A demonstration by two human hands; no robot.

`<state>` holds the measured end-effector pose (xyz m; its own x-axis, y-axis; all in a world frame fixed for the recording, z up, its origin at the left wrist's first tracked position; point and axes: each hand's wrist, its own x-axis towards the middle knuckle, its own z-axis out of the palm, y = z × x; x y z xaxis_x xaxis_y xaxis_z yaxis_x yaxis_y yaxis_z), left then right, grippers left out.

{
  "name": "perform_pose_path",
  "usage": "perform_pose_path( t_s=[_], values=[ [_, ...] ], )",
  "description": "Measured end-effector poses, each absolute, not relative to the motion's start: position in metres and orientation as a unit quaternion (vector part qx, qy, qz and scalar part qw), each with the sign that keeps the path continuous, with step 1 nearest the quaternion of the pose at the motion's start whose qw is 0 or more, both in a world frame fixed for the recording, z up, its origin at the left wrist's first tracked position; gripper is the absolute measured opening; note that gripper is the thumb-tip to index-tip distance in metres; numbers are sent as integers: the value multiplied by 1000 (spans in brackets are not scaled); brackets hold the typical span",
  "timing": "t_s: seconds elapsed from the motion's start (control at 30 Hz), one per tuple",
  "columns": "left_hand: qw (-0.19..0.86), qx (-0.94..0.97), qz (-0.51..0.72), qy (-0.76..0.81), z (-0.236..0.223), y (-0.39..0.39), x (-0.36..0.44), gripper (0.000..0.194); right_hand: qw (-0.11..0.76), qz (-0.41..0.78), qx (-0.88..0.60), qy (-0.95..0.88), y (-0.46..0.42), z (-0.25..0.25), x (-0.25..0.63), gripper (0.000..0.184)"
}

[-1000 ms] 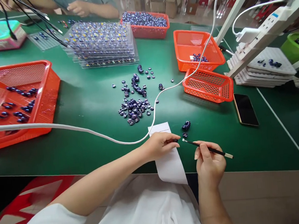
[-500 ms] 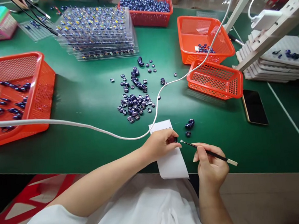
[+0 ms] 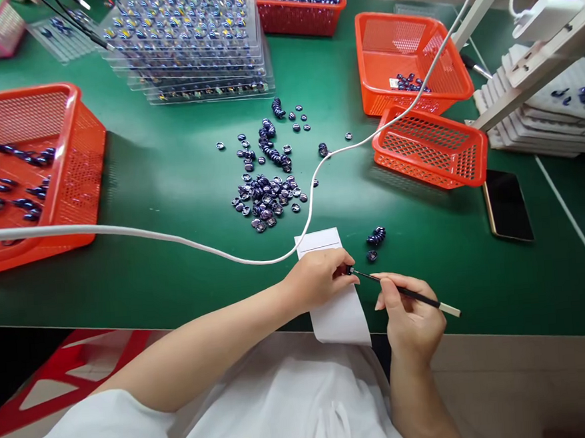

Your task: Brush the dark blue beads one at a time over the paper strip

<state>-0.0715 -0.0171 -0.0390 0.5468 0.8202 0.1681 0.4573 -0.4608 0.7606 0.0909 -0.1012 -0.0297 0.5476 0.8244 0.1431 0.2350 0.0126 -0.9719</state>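
Between thumb and fingers, my left hand pinches a small dark shiny piece, mostly hidden by the fingertips. My right hand holds a thin black stick tool with a pale rear end, much like a pen. Its tip meets the dark piece. Under my left hand lies a strip of white paper that hangs over the table edge. Just beyond my right hand are a short row of dark blue shiny pieces and a single one.
A heap of similar pieces lies mid-table. A white cable crosses the table. Orange baskets stand right, another orange basket left. Stacked clear trays and a red bin are at the back. A phone lies right.
The stick's tip has moved left to the piece in my left hand; the white bit that was on its tip no longer shows there. The camera view has shifted slightly.
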Motion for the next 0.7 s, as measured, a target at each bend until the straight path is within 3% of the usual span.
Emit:
perform_pose_path(
  t_s=[0.27, 0.7],
  values=[
    [329, 817, 262, 394, -38, -17, -71, 24, 584, 238, -647, -428, -101, -30, 92, 6],
    [319, 822, 264, 392, -38, -17, -71, 25, 590, 235, -650, -417, -102, -32, 91, 11]
  ],
)
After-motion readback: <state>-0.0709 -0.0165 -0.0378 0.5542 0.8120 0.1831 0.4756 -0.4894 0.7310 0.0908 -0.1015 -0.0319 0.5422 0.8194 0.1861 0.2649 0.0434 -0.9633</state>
